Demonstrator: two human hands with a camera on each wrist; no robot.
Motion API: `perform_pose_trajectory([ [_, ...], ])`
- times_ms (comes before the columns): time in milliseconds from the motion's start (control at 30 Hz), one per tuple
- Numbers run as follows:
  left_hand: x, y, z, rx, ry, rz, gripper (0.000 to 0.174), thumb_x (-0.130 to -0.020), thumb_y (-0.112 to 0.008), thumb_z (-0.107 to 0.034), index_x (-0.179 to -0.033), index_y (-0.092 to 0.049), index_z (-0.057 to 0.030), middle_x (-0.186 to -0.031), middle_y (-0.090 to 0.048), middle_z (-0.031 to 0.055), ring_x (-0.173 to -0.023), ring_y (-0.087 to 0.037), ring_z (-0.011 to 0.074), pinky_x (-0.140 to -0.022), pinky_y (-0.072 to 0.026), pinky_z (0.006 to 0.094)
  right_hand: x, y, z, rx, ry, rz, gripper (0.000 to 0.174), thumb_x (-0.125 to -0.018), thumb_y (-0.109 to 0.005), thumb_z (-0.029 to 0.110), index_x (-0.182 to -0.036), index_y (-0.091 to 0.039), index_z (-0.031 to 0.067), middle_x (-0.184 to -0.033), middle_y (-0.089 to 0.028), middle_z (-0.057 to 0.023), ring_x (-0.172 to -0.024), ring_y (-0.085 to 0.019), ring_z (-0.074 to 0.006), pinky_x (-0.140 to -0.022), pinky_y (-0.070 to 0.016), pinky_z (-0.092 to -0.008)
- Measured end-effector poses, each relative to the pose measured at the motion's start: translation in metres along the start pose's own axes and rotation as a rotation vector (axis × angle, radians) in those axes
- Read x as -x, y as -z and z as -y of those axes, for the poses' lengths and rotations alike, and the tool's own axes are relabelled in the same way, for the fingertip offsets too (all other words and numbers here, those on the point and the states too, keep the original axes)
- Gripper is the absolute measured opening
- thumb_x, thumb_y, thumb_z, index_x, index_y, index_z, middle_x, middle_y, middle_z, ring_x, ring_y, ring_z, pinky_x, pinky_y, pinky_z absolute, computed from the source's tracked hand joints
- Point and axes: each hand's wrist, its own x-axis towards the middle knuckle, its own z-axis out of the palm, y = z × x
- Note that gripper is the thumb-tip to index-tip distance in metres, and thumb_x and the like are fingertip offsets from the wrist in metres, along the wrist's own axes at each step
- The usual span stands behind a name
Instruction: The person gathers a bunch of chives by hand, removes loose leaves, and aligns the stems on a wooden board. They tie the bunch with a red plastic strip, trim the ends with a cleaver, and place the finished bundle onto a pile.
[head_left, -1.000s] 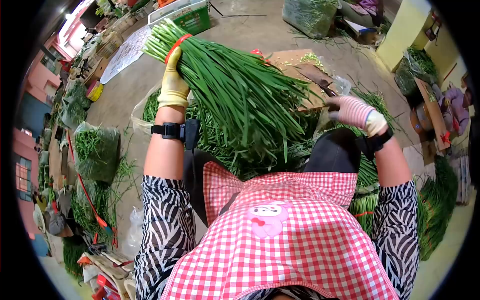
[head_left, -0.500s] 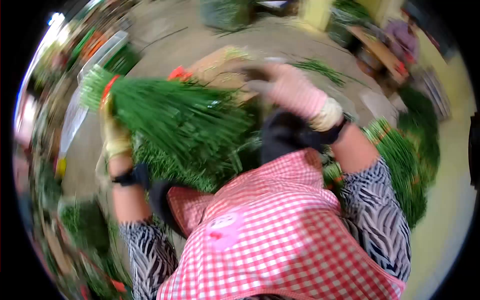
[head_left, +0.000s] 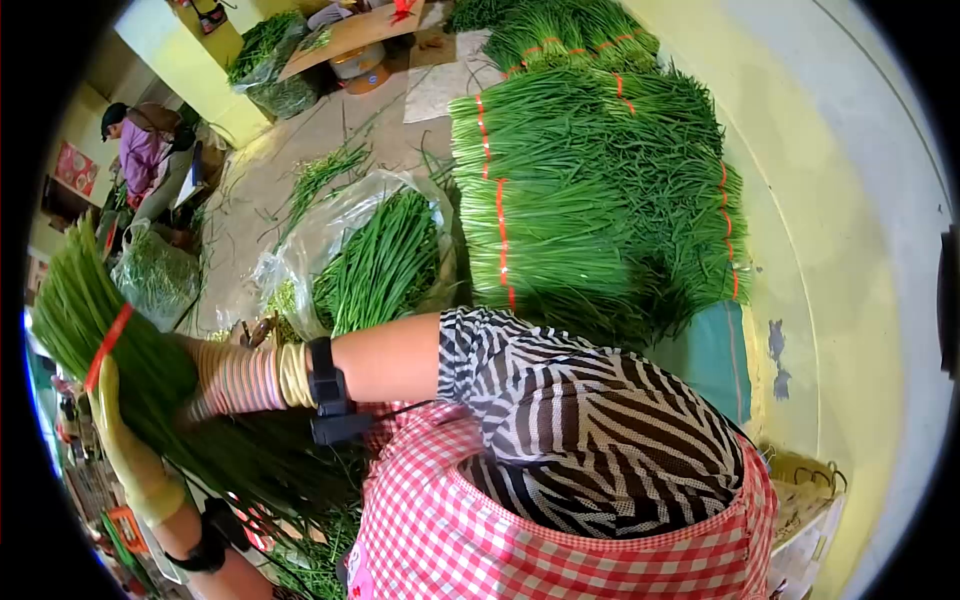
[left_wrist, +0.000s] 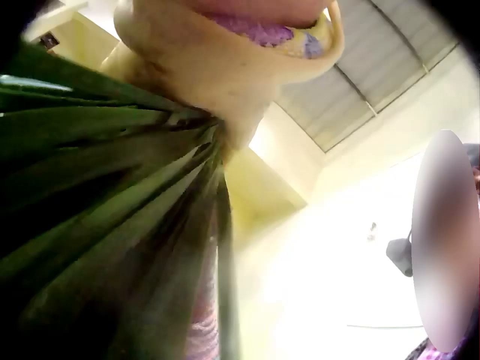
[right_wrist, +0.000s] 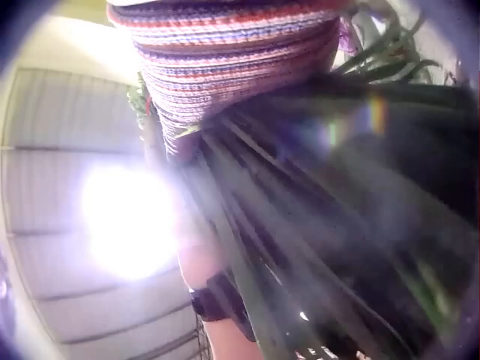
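Observation:
A thick bunch of garlic chives [head_left: 100,290], tied with a red band [head_left: 108,345], is held up at the left of the head view. My left hand [head_left: 132,450], in a yellowish glove, grips it from the near side beside the band. From the other side my right hand [head_left: 240,376], in a striped knit glove, grips the leaves below the band; its fingertips are hidden behind them. In the left wrist view the leaves [left_wrist: 97,187] fan out from under the yellowish glove. Dark leaves [right_wrist: 315,195] likewise spread below the striped glove in the right wrist view.
Banded bunches of chives [head_left: 560,230] lie stacked along the yellow wall [head_left: 830,220]. An open plastic bag [head_left: 345,205] of loose chives stands on the floor before them. Another person [head_left: 145,150] sits at the far left. A board [head_left: 355,38] rests on a round support at the back.
The head view has swung right, toward the stacked bunches. My right hand, earlier apart from the bunch and holding something dark, now grips the leaves. My left hand has kept its hold.

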Motion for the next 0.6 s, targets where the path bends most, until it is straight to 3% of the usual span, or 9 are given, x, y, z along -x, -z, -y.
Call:
perform_pose_trajectory([
  [33,-0.002,0.007,0.018,-0.207,-0.153,0.128,0.044,-0.110,-0.045,-0.022,-0.148,-0.054,-0.0032,-0.154,-0.048,0.0106,-0.139,-0.049,0.0213,-0.118,-0.0384,0.0367,0.010,0.008,0.005,0.038,-0.088,0.007,0.060,-0.075,-0.085,0.008,-0.130,-0.062,-0.0007,-0.121,-0.073,-0.0079,-0.113,-0.063,-0.0169,-0.101,-0.0517,-0.0349],
  [100,0.002,-0.046,0.007,-0.223,-0.130,0.162,0.050,-0.107,-0.053,-0.027,-0.152,-0.050,-0.0040,-0.151,-0.050,0.0108,-0.137,-0.049,0.0208,-0.115,-0.0396,0.0355,0.022,0.032,0.038,0.088,-0.151,-0.070,0.060,-0.075,-0.085,0.008,-0.131,-0.062,-0.0004,-0.120,-0.074,-0.0090,-0.111,-0.065,-0.0170,-0.099,-0.0530,-0.0349],
  [133,0.015,-0.091,-0.009,-0.095,-0.092,0.181,0.059,-0.102,-0.063,-0.027,-0.154,-0.045,-0.0057,-0.141,-0.057,0.0086,-0.126,-0.055,0.0193,-0.109,-0.0431,0.0344,0.026,0.045,0.058,0.095,-0.183,-0.105,0.062,-0.076,-0.085,0.008,-0.133,-0.061,-0.0003,-0.121,-0.073,-0.0093,-0.111,-0.065,-0.0177,-0.099,-0.0532,-0.0350],
  [233,0.020,-0.122,0.017,-0.223,-0.277,0.344,0.076,-0.100,-0.063,-0.033,-0.163,-0.030,-0.0063,-0.160,-0.043,0.0142,-0.147,-0.040,0.0270,-0.122,-0.0277,0.0409,0.038,0.102,0.103,0.256,-0.123,-0.115,0.062,-0.080,-0.085,0.013,-0.137,-0.061,0.0003,-0.121,-0.073,-0.0092,-0.108,-0.066,-0.0184,-0.097,-0.0540,-0.0351],
  [300,0.030,-0.129,0.028,-0.219,-0.224,0.483,0.078,-0.101,-0.059,-0.042,-0.164,-0.027,-0.0082,-0.162,-0.040,0.0168,-0.151,-0.035,0.0303,-0.124,-0.0245,0.0449,0.058,0.128,0.152,0.377,-0.169,-0.234,0.057,-0.085,-0.083,0.020,-0.134,-0.063,-0.0003,-0.120,-0.074,-0.0093,-0.104,-0.068,-0.0182,-0.096,-0.0548,-0.0348],
  [333,0.036,-0.128,0.034,-0.216,-0.196,0.550,0.080,-0.101,-0.057,-0.046,-0.165,-0.026,-0.0092,-0.163,-0.039,0.0181,-0.153,-0.033,0.0320,-0.124,-0.0229,0.0470,0.079,0.150,0.172,0.532,-0.320,-0.341,0.053,-0.089,-0.078,0.027,-0.131,-0.064,-0.0013,-0.119,-0.074,-0.0105,-0.101,-0.070,-0.0184,-0.095,-0.0557,-0.0337],
  [400,0.034,-0.111,0.054,-0.283,-0.125,0.555,0.078,-0.102,-0.058,-0.047,-0.164,-0.028,-0.0099,-0.163,-0.038,0.0198,-0.153,-0.033,0.0312,-0.124,-0.0240,0.0450,0.109,0.175,0.206,0.442,-0.172,-0.437,0.053,-0.091,-0.073,0.029,-0.134,-0.062,-0.0007,-0.118,-0.073,-0.0120,-0.103,-0.070,-0.0205,-0.095,-0.0571,-0.0341],
  [567,0.007,-0.043,0.103,-0.295,0.115,0.481,0.069,-0.105,-0.057,-0.040,-0.162,-0.034,-0.0095,-0.159,-0.043,0.0205,-0.148,-0.040,0.0287,-0.122,-0.0295,0.0413,0.234,0.257,0.273,0.275,-0.080,-0.782,0.071,-0.083,-0.084,0.043,-0.136,-0.061,0.0021,-0.124,-0.071,-0.0099,-0.108,-0.069,-0.0237,-0.095,-0.0577,-0.0382],
  [600,0.000,-0.032,0.108,-0.274,0.144,0.461,0.066,-0.105,-0.057,-0.039,-0.162,-0.036,-0.0114,-0.157,-0.046,0.0178,-0.146,-0.042,0.0264,-0.120,-0.0313,0.0400,0.281,0.303,0.292,0.250,-0.101,-0.834,0.060,-0.090,-0.078,0.036,-0.138,-0.061,0.0037,-0.125,-0.071,-0.0113,-0.108,-0.069,-0.0263,-0.096,-0.0581,-0.0412],
])
